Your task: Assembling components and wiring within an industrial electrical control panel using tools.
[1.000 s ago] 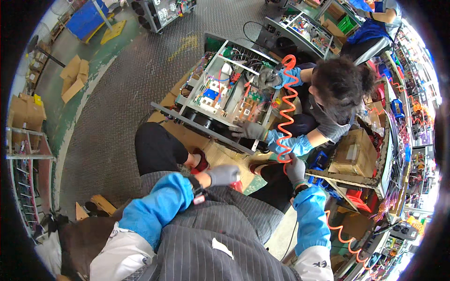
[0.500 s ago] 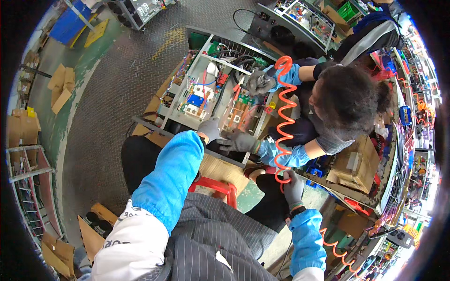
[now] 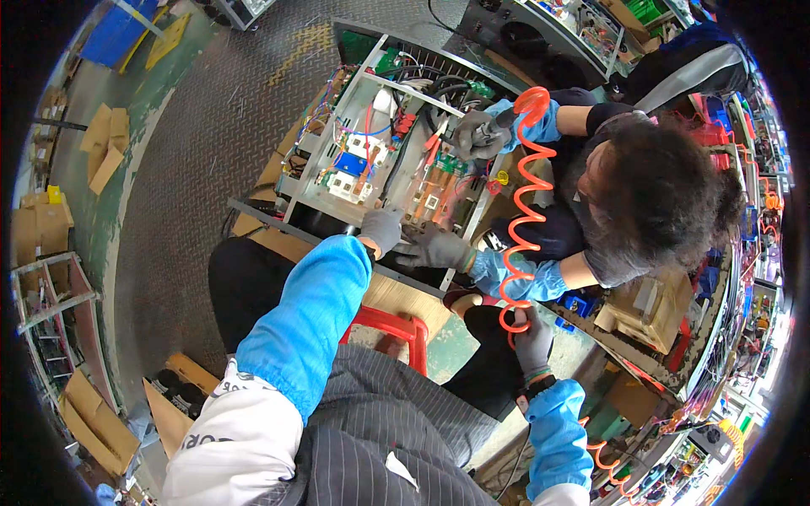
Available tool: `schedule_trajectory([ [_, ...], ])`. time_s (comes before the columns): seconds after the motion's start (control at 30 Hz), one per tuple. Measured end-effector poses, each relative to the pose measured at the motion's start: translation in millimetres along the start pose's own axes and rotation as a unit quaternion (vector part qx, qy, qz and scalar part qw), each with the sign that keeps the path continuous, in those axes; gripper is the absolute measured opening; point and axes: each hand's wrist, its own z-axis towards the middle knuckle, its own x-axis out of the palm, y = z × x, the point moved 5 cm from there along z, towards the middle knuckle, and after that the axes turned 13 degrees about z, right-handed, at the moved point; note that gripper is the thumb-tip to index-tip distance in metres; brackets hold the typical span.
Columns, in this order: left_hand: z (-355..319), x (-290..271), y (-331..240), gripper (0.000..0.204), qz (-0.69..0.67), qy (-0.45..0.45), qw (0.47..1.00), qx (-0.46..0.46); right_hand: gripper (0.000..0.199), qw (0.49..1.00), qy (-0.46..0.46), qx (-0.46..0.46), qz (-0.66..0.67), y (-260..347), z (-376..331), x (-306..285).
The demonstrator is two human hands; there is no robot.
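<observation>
An open metal chassis point(image 3: 325, 207), packed with boards, copper bars and wiring, lies in front of me. My left hand point(image 3: 382, 229), in a grey glove, reaches to its near wall. The fingers are bent down and drawn together; whatever they pinch is hidden. Lower right, my right hand point(image 3: 534, 344), also gloved, is closed around an orange coiled air hose point(image 3: 530, 219). From there the hose climbs to a tool in a co-worker's gloved hand point(image 3: 481, 135) above the chassis. The co-worker's other hand point(image 3: 434, 248) lies beside my left hand, fingers spread.
The co-worker point(image 3: 650, 202) crouches right of the chassis. A red stool point(image 3: 392, 325) stands just in front of me. A cardboard box point(image 3: 645, 312) sits on a crowded bench at right. Patterned metal floor point(image 3: 186, 194) stretches left, with an open carton point(image 3: 173, 396) lower left.
The view has shifted slightly, with the chassis now higher. My left hand has moved slightly right along the near wall, nearer the co-worker's hand. My right hand keeps its grip on the hose.
</observation>
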Motion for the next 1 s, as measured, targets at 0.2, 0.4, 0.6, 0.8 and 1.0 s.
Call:
schedule_trajectory([
  [0.2,-8,-17,-9,0.022,0.026,-0.081,0.996,-0.027,0.023,1.000,0.007,0.011,0.000,1,0,-1],
  [0.4,-4,-16,1,0.027,0.005,-0.088,0.996,-0.019,0.025,1.000,0.007,0.009,0.002,-2,-2,-1],
  [0.6,-6,-17,4,0.039,0.011,-0.010,1.000,-0.008,0.026,1.000,0.005,0.014,0.014,0,-3,-2],
  [0.8,-18,-23,10,0.048,-0.014,-0.021,1.000,0.006,0.026,1.000,0.005,0.010,0.007,-6,-3,-1],
  [1.0,-58,-41,7,0.063,0.012,0.051,0.999,-0.010,0.025,1.000,-0.003,-0.012,0.010,-2,-4,-7],
])
